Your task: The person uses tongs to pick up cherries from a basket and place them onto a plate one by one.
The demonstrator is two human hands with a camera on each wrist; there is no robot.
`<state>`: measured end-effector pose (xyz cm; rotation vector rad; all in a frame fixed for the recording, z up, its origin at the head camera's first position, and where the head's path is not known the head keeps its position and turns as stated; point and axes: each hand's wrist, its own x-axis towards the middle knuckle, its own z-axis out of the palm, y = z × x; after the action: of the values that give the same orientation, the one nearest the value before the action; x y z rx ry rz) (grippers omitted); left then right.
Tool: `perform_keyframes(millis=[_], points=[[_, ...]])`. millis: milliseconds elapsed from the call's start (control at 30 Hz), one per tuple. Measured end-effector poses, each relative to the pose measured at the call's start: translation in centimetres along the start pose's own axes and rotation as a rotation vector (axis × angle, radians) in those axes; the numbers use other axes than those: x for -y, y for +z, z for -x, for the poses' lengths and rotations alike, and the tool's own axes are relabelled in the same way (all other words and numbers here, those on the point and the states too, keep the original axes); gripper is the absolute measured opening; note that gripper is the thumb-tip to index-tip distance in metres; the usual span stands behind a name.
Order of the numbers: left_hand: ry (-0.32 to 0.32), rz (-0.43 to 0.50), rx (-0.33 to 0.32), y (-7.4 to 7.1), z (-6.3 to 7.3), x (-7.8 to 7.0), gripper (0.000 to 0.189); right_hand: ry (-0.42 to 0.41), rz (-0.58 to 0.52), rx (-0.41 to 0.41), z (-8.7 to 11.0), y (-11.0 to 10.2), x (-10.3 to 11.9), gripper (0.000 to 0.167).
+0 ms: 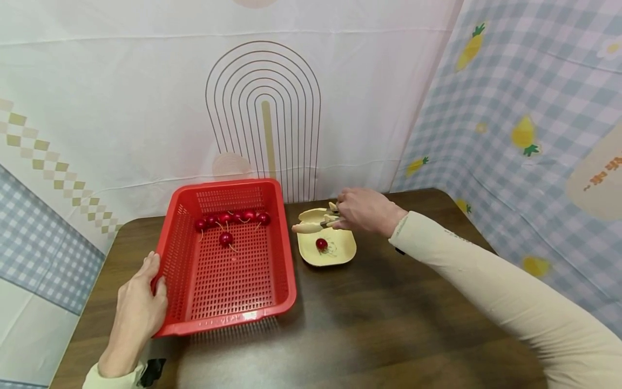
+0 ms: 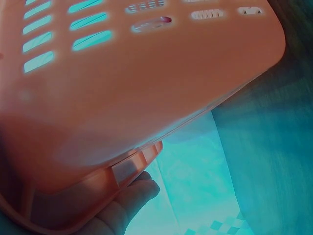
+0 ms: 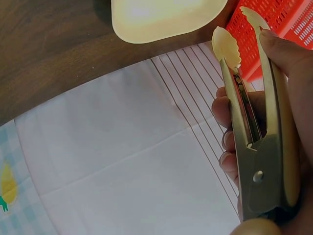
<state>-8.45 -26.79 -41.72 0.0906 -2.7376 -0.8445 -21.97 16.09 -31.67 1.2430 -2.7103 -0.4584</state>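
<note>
My left hand [image 1: 138, 302] grips the left rim of a red plastic basket [image 1: 286, 259]; in the left wrist view its fingers [image 2: 142, 191] lie against the rim. Inside the basket, several dark red cherries [image 1: 225, 239] with stems lie mostly along the far side. My right hand [image 1: 364, 210] holds metal tongs [image 3: 261, 161] with cream scalloped tips, which stand apart with nothing between them. The tips hover over the far part of a pale yellow square plate [image 1: 335, 255]. One cherry [image 1: 322, 244] rests on the plate, just nearer to me than the tips.
Basket and plate stand side by side on a dark wooden table [image 1: 369, 324]. A white printed cloth [image 1: 364, 97] hangs behind the table, and a blue checked cloth [image 1: 491, 108] hangs along the right side.
</note>
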Motion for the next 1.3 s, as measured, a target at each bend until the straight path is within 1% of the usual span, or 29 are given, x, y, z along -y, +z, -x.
perform_keyframes(millis=[233, 500, 800, 1033, 1300], points=[[-0.001, 0.001, 0.0, -0.1, 0.1, -0.1, 0.054, 0.015, -0.038, 0.006, -0.1, -0.5, -0.1, 0.042], [-0.005, 0.0, 0.007, -0.1, 0.1, -0.2, 0.054, 0.018, -0.025, 0.027, -0.5, -0.7, -0.2, 0.044], [-0.007, -0.003, 0.006, -0.1, 0.0, -0.1, 0.054, 0.021, -0.012, 0.012, -0.7, -1.2, -0.4, 0.046], [-0.004, 0.0, 0.005, 0.0, 0.1, 0.0, 0.054, 0.017, 0.015, 0.019, -0.7, -1.4, -0.7, 0.047], [-0.004, -0.002, 0.007, -0.1, 0.2, -0.2, 0.055, 0.031, 0.0, 0.01, -0.6, -1.8, -0.9, 0.046]])
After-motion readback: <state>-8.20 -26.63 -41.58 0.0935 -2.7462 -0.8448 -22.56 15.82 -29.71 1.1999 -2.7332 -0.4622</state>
